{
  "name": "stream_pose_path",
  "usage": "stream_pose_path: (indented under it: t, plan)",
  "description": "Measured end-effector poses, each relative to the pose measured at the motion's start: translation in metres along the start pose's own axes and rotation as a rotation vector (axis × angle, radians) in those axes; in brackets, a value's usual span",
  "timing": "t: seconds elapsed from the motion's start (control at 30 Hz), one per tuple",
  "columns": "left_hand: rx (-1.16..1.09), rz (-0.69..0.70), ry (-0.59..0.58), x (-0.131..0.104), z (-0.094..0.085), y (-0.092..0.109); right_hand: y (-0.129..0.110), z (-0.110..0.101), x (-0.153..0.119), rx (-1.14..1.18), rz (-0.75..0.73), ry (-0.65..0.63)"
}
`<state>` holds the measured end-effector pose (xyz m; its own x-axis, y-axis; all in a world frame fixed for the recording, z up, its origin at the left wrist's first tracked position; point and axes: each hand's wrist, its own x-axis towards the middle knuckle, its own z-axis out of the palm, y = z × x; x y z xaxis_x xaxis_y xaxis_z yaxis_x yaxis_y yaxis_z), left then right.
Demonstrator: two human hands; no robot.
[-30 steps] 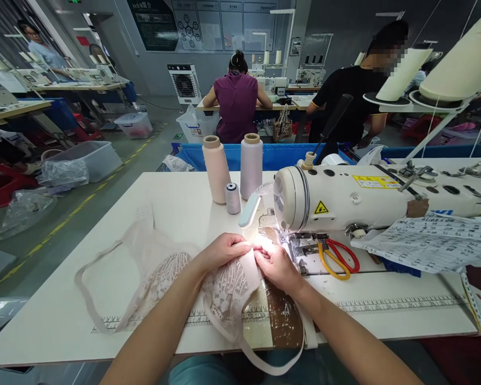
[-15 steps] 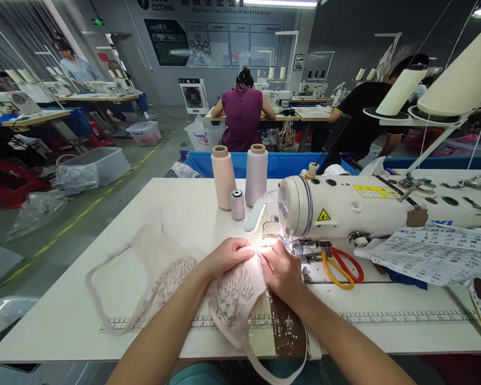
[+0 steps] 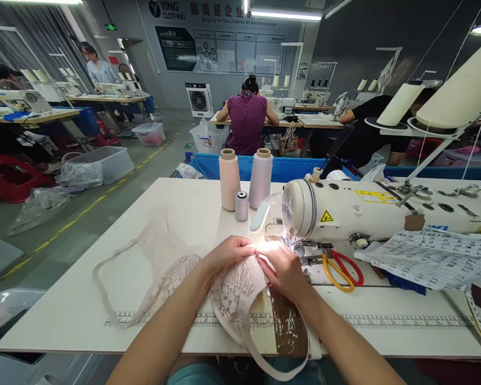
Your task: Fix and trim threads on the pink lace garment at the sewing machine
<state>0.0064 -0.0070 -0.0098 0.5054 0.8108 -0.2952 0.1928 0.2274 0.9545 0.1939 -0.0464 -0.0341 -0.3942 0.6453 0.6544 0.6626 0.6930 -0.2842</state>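
Co-worker in black (image 3: 363, 133), upright a second ago, now bends low behind the cones on your thread stand (image 3: 396, 128). Your view has swung up and slightly left, so more of the wall (image 3: 228, 16) shows. Both your hands keep to the same spot at the machine.

Left hand (image 3: 230, 254): fingers and thumb pinched on the upper edge of the pale pink lace bra (image 3: 240, 283). Right hand (image 3: 280, 267): curled, grasping the same edge just beside the left; its fingertips are partly lost in lamp glare.

Bra lies across the white table (image 3: 80, 321) in front of you, near cup under your hands, other cup flat to the left. One strap (image 3: 278, 374) loops over the front edge, beneath a brown and cream plate (image 3: 291, 329).

Sewing machine (image 3: 340, 208) stands on your right, its head just beyond your right hand. Scissors (image 3: 349, 289) with yellow and red handles lie beside that hand, not touching it. Peach cone (image 3: 229, 182), lilac cone (image 3: 260, 181) and small spool (image 3: 241, 207) stand upright past your hands; a pale blue oblong piece (image 3: 260, 216) sits tilted near the spool. Written sheet (image 3: 420, 254) hangs against the machine's front.
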Motion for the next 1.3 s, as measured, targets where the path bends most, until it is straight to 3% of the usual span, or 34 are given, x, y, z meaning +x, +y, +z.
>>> stream_pose_path:
  t: [0.2,0.33,0.47,0.53,0.7,0.8,1.0,1.17,1.3]
  plan:
    - [0.038,0.051,-0.054,0.002,0.001,-0.001,-0.004,-0.003,0.0,-0.088,-0.088,-0.03]
    - [0.087,0.068,-0.072,0.0,0.004,0.003,-0.004,-0.004,-0.001,-0.092,-0.103,0.043]
    - [0.072,0.091,0.031,-0.001,0.006,0.003,-0.008,-0.007,-0.001,0.042,-0.177,0.125]
    - [0.051,0.09,0.077,-0.001,0.005,0.002,-0.011,-0.008,-0.001,0.212,-0.138,0.154]
    - [0.058,0.087,0.043,-0.003,0.001,0.003,-0.017,-0.017,-0.003,0.612,0.181,0.116]
    - [0.106,0.089,0.073,-0.005,-0.001,0.006,-0.019,-0.028,-0.005,0.609,0.216,0.08]
    - [0.212,0.09,0.13,-0.005,0.002,0.008,-0.032,-0.05,-0.009,0.524,0.141,0.012]
    - [0.22,0.082,0.101,-0.006,0.003,0.01,-0.033,-0.05,-0.011,0.478,0.136,0.086]
    - [0.271,0.129,0.0,-0.01,0.0,0.012,-0.029,-0.049,-0.008,0.553,0.185,0.233]
